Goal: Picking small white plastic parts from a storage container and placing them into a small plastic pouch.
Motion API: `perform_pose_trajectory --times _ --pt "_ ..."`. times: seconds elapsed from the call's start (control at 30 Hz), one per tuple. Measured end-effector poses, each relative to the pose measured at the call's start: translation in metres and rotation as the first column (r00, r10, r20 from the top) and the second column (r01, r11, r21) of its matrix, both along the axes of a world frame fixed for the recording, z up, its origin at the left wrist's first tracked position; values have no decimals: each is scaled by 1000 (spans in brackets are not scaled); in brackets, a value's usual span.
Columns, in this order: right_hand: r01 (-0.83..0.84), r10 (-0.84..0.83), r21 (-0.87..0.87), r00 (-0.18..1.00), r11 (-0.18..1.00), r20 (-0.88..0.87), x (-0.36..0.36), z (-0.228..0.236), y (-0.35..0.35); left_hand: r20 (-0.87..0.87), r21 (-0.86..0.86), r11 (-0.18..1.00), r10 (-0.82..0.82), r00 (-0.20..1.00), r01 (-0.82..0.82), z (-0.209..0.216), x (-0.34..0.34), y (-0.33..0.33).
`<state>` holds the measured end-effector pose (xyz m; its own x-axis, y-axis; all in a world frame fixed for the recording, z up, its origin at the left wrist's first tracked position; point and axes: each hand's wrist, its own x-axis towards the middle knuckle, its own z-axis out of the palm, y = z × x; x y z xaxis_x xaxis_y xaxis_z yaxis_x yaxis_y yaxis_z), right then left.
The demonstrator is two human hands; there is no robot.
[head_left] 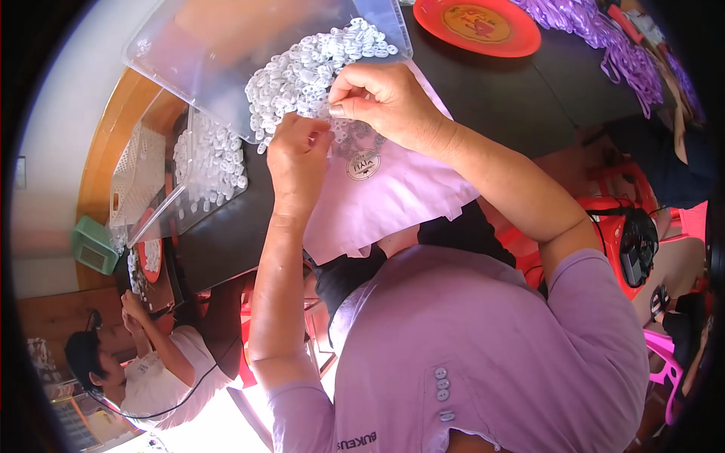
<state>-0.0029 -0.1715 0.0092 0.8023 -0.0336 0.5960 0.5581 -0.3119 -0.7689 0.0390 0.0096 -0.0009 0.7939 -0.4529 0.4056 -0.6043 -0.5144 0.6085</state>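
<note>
My left hand [296,162] is closed, thumb and fingers drawn together at the near edge of a heap of small white oval pieces with holes [298,75]. Just to its right, my right hand [393,102] pinches with thumb and forefinger. Anything between either hand's fingers is too small or hidden to name. The heap lies at the mouth of a clear plastic tub [189,49]. Beneath my hands a pink printed cloth [377,200] hangs over the table edge toward my lap, with a few loose pieces near its top.
On the dark table [566,87] lie a red plate [526,32] and a bundle of purple ribbon [634,72]. More white pieces [211,155] fill a clear tray at left, near a green basket [95,245]. A co-worker [162,374] sits at lower left.
</note>
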Motion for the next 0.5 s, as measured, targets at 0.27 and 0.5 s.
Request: perform_pose_trajectory --times 0.27,0.5 --pt "10 -11 -58 1000 998 -19 2 -5 1 376 325 946 -122 919 -7 -5 17 -4" --pt "73 -76 -80 996 994 -40 0 -5 -2 -566 -495 852 -167 807 -170 21 -11 -9"
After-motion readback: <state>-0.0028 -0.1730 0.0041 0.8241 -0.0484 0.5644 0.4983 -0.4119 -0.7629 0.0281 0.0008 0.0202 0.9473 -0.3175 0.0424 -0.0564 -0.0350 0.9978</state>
